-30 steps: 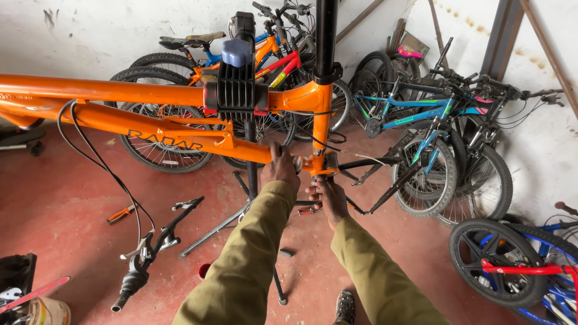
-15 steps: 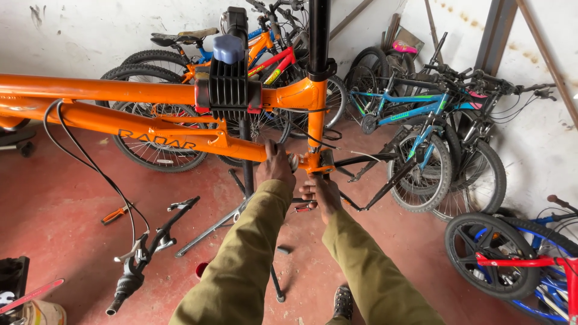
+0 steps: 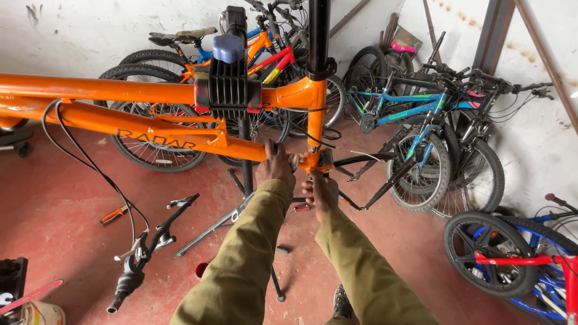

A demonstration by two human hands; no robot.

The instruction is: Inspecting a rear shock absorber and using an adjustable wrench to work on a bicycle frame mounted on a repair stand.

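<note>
In the head view, an orange bicycle frame runs from the left edge to just right of centre, held in the black ribbed clamp of a repair stand whose post drops down the middle of the frame. The frame's tubes meet at the bottom bracket, a little right of centre.

The left hand sits at the centre of the picture, curled against the underside of the lower orange tube just left of the bottom bracket; whether its fingers grip anything small cannot be told, since the back of the hand hides them. The right hand is just below and right of it, directly under the bottom bracket, fingers bent upward and touching its lower side; what it pinches, if anything, is hidden. Both arms wear olive-green sleeves rising from the bottom edge.

A black cable loops down from the frame at left to a handlebar with brake lever hanging in the lower left. An orange-handled tool lies on the red floor left of centre. A blue bicycle and others lean against the white wall in the upper right; a small blue and red bicycle stands at the lower right
</note>
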